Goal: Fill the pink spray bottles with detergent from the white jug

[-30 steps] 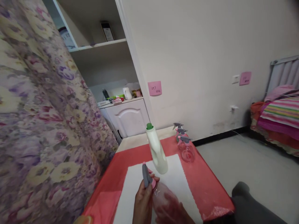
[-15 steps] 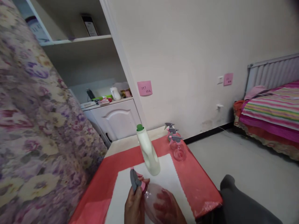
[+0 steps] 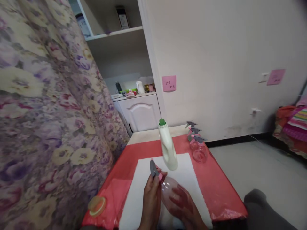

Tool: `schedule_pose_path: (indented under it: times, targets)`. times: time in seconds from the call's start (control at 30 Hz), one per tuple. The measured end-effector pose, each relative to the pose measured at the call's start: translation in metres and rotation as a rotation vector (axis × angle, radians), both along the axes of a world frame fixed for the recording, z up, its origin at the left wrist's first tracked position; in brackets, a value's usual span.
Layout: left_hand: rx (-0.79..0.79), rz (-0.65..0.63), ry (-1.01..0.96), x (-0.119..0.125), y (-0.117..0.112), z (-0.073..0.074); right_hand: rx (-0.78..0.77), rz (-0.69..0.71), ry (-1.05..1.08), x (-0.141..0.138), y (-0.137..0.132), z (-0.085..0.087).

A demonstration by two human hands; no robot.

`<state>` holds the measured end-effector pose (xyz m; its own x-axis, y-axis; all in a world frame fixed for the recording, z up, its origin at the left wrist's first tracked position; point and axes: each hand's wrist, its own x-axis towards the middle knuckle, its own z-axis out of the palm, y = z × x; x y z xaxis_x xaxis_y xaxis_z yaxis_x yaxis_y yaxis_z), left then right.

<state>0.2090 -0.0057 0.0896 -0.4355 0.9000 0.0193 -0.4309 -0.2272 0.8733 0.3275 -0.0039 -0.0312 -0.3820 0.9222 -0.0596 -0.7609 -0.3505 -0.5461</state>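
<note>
A clear, round-bodied spray bottle (image 3: 167, 189) is tilted between my hands over the white cloth (image 3: 134, 191). My left hand (image 3: 151, 198) is closed around its neck at the grey and pink trigger head (image 3: 155, 172). Against the right side of the bottle, my right hand (image 3: 188, 207) curls its fingers round the body; they show partly through the clear plastic. Just beyond stands a pale green jug-like bottle (image 3: 168, 148) with a green top (image 3: 162, 122).
Several similar spray bottles (image 3: 199, 154) line the red table cover's (image 3: 220, 191) right side. A round yellowish lid or jar (image 3: 97, 206) sits at the front left. A floral curtain (image 3: 59, 127) hangs left; a white cabinet (image 3: 144, 111) stands behind.
My view has swung left, shifting the scene rightward and bringing the yellowish round item into sight. Both hands keep their hold on the spray bottle.
</note>
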Motion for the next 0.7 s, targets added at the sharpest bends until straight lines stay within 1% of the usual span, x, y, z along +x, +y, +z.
schedule_pose_path:
  times: [0.03, 0.07, 0.17, 0.2, 0.23, 0.4, 0.6, 0.7]
  targets:
    - [0.017, -0.004, -0.007, 0.0, 0.0, 0.0, -0.002, -0.013, -0.021, 0.0, -0.001, 0.001]
    - [0.03, -0.011, -0.012, 0.0, 0.0, -0.001, -0.023, 0.008, -0.035, 0.0, -0.001, 0.002]
    - [0.048, -0.036, -0.007, -0.001, -0.002, -0.002, -0.13, 0.169, -0.058, 0.002, -0.002, 0.0]
    - [0.052, -0.039, -0.008, -0.002, -0.002, -0.002, -0.146, 0.207, -0.058, 0.002, -0.001, -0.001]
    - [0.057, -0.04, -0.014, -0.002, -0.003, -0.002, -0.141, 0.217, -0.055, 0.002, -0.001, -0.004]
    - [0.091, -0.045, -0.056, -0.01, -0.003, 0.003, 0.018, 0.076, -0.009, -0.003, 0.003, -0.013]
    - [0.117, -0.002, -0.043, -0.026, 0.0, 0.019, 0.066, 0.07, 0.011, -0.003, 0.003, -0.013]
    - [0.162, -0.018, -0.052, -0.036, 0.001, 0.026, 0.062, 0.051, 0.003, -0.002, 0.002, -0.012]
